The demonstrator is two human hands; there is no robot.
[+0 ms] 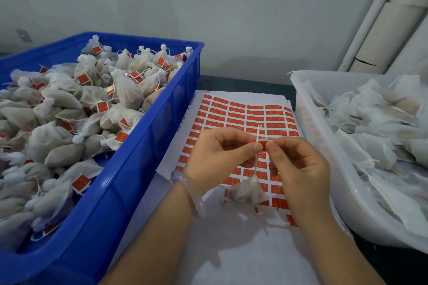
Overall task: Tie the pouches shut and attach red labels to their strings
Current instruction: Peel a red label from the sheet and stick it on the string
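A small white mesh pouch (248, 190) hangs by its string (256, 164) above the sheet of red labels (234, 114). My left hand (220, 157) and my right hand (294, 164) both pinch a red label (263, 146) folded around that string, thumbs and forefingers meeting at the label. The free end of the string sticks up above my fingers. A pale bangle sits on my left wrist.
A blue crate (148, 146) on the left is piled with tied, labelled pouches. A translucent white bin (319, 136) on the right holds pouches without labels. The label sheet lies on white paper between them. A wall and cardboard tubes (379, 37) stand behind.
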